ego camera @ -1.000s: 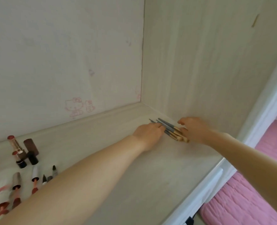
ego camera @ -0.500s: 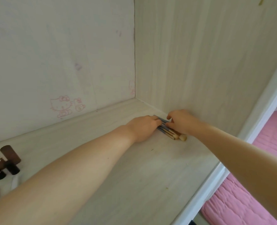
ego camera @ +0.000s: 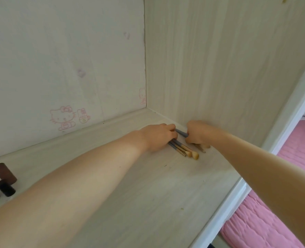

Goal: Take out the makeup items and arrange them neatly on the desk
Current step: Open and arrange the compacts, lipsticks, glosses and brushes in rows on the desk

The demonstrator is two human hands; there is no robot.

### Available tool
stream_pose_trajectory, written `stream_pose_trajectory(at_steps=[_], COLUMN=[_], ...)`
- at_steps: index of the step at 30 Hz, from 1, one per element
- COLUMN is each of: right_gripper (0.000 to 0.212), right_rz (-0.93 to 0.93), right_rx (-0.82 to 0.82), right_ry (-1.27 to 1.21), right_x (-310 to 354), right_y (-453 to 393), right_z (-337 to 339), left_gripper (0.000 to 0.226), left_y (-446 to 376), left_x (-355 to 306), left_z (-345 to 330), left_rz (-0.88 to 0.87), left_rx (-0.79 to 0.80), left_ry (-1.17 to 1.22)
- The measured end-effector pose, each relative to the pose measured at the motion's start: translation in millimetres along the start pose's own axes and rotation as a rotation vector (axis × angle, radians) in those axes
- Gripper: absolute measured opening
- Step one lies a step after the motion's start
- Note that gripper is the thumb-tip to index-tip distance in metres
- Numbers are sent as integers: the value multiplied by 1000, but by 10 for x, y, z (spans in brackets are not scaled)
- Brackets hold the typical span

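Note:
Several makeup brushes (ego camera: pixel 183 150) with blue handles and tan ferrules lie side by side on the pale wooden desk (ego camera: pixel 148 194), near the back right corner. My left hand (ego camera: pixel 158 137) rests on their handle ends, fingers curled over them. My right hand (ego camera: pixel 198 135) is closed around one blue brush handle (ego camera: pixel 182 132) just right of the bundle, with another brush tip (ego camera: pixel 201 149) showing beneath it. At the far left edge stand dark lipstick tubes (ego camera: pixel 4 178), partly cut off by the frame.
A wallpapered back wall (ego camera: pixel 64 59) with pink cartoon stickers and a wooden side panel (ego camera: pixel 219 59) close in the corner. The desk's white front edge (ego camera: pixel 225 208) runs diagonally at right; beyond it lies pink bedding (ego camera: pixel 273 212).
The view has shifted right, so most lipsticks and pencils left the frame. My right hand has drawn one blue brush apart from the bundle, whose brush heads now lie uncovered.

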State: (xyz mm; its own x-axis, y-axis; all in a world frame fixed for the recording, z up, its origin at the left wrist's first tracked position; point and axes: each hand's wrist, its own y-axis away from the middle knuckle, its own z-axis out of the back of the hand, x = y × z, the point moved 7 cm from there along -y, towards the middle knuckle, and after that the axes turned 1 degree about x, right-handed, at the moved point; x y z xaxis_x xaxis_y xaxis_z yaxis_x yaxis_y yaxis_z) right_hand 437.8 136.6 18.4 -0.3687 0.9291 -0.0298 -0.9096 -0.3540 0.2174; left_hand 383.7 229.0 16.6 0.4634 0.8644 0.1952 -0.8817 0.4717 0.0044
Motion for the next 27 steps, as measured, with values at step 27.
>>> stream_pose_trajectory(at_steps=[27], right_gripper=[20], right_rz=[27], right_rx=[-79], right_ry=[-294], right_x=[-168], right_y=[317], right_z=[62], left_gripper=[28], left_y=[762], left_x=[-53], left_z=[114], left_rz=[202], left_rx=[102], left_ry=[62])
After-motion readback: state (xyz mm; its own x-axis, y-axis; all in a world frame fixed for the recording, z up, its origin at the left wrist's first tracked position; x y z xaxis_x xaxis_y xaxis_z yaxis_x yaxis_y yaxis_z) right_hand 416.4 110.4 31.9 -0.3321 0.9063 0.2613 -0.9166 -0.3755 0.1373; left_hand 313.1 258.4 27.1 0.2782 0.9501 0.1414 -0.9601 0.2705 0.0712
